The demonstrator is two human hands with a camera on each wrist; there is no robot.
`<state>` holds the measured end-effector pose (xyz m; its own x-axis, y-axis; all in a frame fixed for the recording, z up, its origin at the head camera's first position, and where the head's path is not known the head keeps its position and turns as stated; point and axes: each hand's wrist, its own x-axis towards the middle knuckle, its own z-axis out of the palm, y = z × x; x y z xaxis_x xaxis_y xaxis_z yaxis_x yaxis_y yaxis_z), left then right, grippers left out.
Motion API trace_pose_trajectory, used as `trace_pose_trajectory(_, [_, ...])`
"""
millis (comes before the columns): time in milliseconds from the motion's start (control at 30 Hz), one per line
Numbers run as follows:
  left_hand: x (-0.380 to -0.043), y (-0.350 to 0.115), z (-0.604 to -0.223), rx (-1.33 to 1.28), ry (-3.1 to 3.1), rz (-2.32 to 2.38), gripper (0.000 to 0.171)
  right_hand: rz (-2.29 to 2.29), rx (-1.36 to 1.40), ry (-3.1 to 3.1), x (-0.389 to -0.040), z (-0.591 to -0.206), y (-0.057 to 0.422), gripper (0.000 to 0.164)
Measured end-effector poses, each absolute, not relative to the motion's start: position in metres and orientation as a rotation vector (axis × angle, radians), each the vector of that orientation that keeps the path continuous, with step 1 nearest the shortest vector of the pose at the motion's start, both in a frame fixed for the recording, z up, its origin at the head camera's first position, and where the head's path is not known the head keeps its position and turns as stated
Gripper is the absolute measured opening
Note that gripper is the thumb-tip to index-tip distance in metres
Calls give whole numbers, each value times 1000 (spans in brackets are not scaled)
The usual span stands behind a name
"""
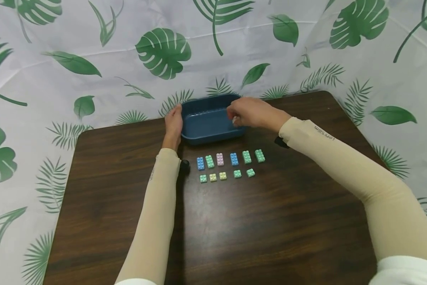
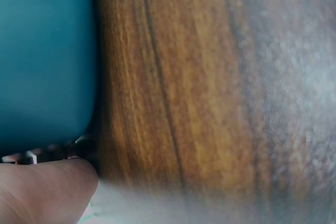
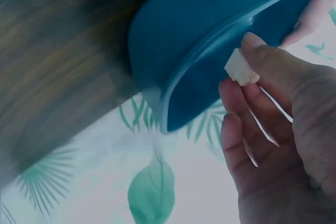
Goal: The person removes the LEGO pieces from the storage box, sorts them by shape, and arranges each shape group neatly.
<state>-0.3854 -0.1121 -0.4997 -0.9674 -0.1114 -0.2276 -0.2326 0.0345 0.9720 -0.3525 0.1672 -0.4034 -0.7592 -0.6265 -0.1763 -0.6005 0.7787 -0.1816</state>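
Observation:
At the left end of a deep blue tray (image 1: 213,138), my left hand (image 1: 173,123) grips the wall. The left wrist view shows one finger (image 2: 47,187) beside the tray's blurred side. Over the tray's right end, my right hand (image 1: 250,113) pinches a small pale toy brick (image 3: 241,68) between thumb and fingertips. That brick overlaps the tray's opening in the right wrist view. Nearer me, studded bricks lie in two rows: longer ones, including a pink brick (image 1: 219,159) and a blue brick (image 1: 234,159), behind small square ones, including a yellow brick (image 1: 212,177).
The dark wooden table (image 1: 270,229) has rounded back corners. Behind it hangs a white curtain (image 1: 110,91) with green leaf prints, close to the tray's back rim. Several green bricks, such as a long one (image 1: 260,155), stand between my forearms.

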Motion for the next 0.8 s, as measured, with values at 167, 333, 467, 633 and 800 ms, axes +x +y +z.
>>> trace_pose_trajectory(167, [-385, -112, -499, -361, 2199, 2081, 55, -149, -1112, 2871, -326, -397, 183, 19])
trace_pose_trajectory(333, [-385, -113, -500, -349, 2201, 2075, 55, -111, -1232, 2849, -296, -400, 197, 21])
trace_pose_trajectory(467, [-384, -113, -501, -350, 2201, 2069, 56, -69, -1246, 2781, -276, -407, 205, 23])
trace_pose_trajectory(633, [-383, -112, -499, -361, 2195, 2065, 59, -53, -1193, 2712, -257, -417, 213, 22])
trace_pose_trajectory(800, [-382, -111, -498, -364, 2199, 2055, 58, -36, -1184, 2668, -244, -432, 222, 23])
